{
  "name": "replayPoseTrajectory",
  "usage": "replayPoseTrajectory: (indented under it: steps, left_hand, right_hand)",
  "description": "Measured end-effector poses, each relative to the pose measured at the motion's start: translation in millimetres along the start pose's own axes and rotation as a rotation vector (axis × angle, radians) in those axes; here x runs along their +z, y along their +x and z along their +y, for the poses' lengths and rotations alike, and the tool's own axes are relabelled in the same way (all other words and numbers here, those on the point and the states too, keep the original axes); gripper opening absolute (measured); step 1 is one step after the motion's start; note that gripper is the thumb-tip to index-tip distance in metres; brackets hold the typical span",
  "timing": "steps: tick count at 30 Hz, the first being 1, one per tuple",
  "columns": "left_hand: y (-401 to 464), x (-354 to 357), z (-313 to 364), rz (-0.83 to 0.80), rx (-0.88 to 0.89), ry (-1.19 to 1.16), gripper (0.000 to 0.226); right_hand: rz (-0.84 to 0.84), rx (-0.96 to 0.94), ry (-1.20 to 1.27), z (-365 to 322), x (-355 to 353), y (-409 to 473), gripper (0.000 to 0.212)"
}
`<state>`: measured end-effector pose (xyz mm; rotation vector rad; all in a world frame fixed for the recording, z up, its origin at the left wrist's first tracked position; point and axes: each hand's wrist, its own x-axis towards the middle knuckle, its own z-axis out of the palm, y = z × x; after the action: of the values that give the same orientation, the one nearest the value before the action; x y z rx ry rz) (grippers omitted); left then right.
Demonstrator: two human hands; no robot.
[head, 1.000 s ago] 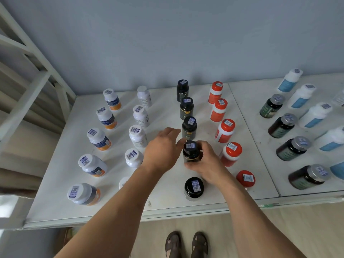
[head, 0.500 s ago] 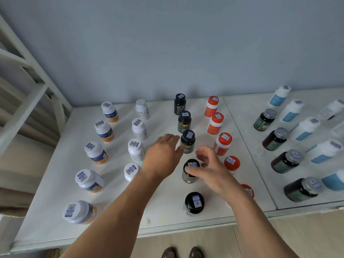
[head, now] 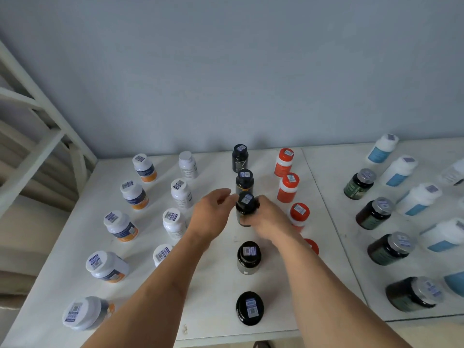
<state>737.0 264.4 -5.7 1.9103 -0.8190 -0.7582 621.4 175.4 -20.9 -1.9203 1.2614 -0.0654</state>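
Observation:
A white table (head: 218, 285) carries pill bottles in columns. In the middle column of black bottles, my right hand (head: 270, 221) grips the third black bottle (head: 244, 208) from the right side, fingers curled round its body. My left hand (head: 209, 217) hovers just left of that bottle with loosely bent fingers and holds nothing. Behind it stand two more black bottles (head: 244, 180), and two others (head: 249, 257) stand nearer to me in the same column.
White bottles with orange bands (head: 121, 226) and plain white bottles (head: 181, 193) fill the left columns. Red bottles (head: 288, 188) stand right of the black column. A second table (head: 334, 197) at the right holds dark bottles (head: 374, 213) and blue-and-white bottles (head: 418, 199). A white shelf frame (head: 37, 146) stands at the left.
My right hand let go of the fourth black bottle and moved farther away to grip the third one. My left hand moved along with it. The camera tilted up.

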Motion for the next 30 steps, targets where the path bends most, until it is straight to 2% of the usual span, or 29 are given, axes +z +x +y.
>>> replayPoseTrajectory:
  steps: [7,10,13,18,19,21,23,27,30]
  left_hand:
    - [5.1,1.3,25.2,-0.231,0.055,-0.257,0.035]
    - [8.5,-4.2,33.4,-0.249,0.068,-0.342,0.036]
    - [8.1,-9.3,41.5,-0.336,0.067,-0.447,0.034]
    - [6.2,-0.5,52.3,-0.356,0.071,-0.481,0.036]
    - [5.8,-0.7,52.9,-0.353,0.075,-0.500,0.037]
    - [4.6,-4.2,52.8,-0.363,0.091,-0.536,0.037]
    - [3.5,-8.0,52.5,-0.373,0.100,-0.538,0.037]
    - [3.1,-10.9,47.1,-0.384,0.085,-0.558,0.038]
    - [1.2,-16.6,43.6,-0.381,0.094,-0.597,0.038]
  right_hand:
    - [0.051,-0.140,0.144,-10.7,-40.6,-24.8,0.042]
    - [0.038,-0.183,0.187,-11.3,-46.8,-33.9,0.038]
    - [-0.005,-0.201,0.327,-8.0,-48.9,-39.2,0.037]
    - [0.239,-0.208,0.323,-10.2,-42.0,-52.3,0.051]
    - [0.226,-0.206,0.363,-9.9,-42.9,-54.5,0.049]
    - [0.099,-0.189,0.508,-6.8,-46.3,-55.5,0.041]
    - [0.025,-0.201,0.532,-3.6,-47.1,-56.6,0.029]
    - [0.174,-0.255,0.424,-5.8,-37.5,-62.4,0.044]
    - [0.083,-0.232,0.529,-5.1,-33.3,-61.5,0.040]
